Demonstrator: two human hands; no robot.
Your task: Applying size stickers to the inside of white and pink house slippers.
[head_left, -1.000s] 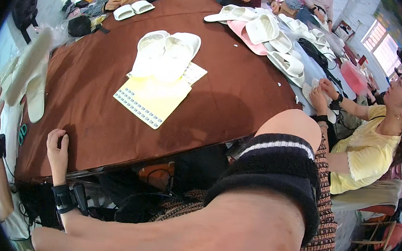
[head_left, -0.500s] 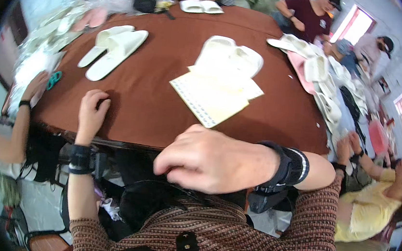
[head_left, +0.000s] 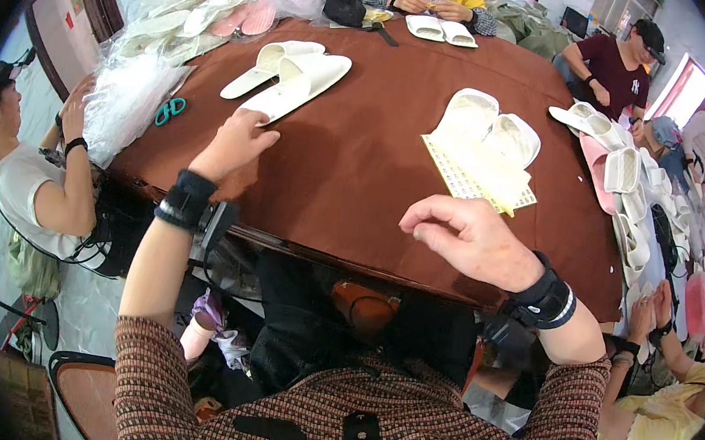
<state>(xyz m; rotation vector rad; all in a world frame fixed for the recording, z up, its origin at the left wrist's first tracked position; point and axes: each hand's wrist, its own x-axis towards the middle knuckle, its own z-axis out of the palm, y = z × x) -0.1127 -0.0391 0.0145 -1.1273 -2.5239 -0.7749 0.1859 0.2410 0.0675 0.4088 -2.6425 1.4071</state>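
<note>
My left hand point(head_left: 237, 145) reaches over the table to the near end of a white slipper point(head_left: 301, 88), fingertips at its edge and thumb held apart. Whether the fingertips touch it, I cannot tell. Its mate point(head_left: 256, 75) lies alongside to the left. My right hand point(head_left: 478, 242) is above the table's near edge, fingers loosely curved, with a gap to the thumb and nothing between them. Just beyond it, printed label sheets point(head_left: 463, 175) with yellow edges lie fanned out, partly covering a second pair of white slippers point(head_left: 513, 140).
Teal scissors point(head_left: 170, 112) lie near clear plastic bags point(head_left: 125, 113) on the left. Bagged slippers point(head_left: 194, 18) stand behind them. Along the right edge runs a row of white and pink slippers point(head_left: 623, 170). A person opposite point(head_left: 433, 3) sits behind another white pair point(head_left: 441, 31). Others sit on both sides.
My left hand has moved forward to the slipper on the left. The right hand has moved away from my body and rightward, over the table. The view has shifted, showing more on the left.
</note>
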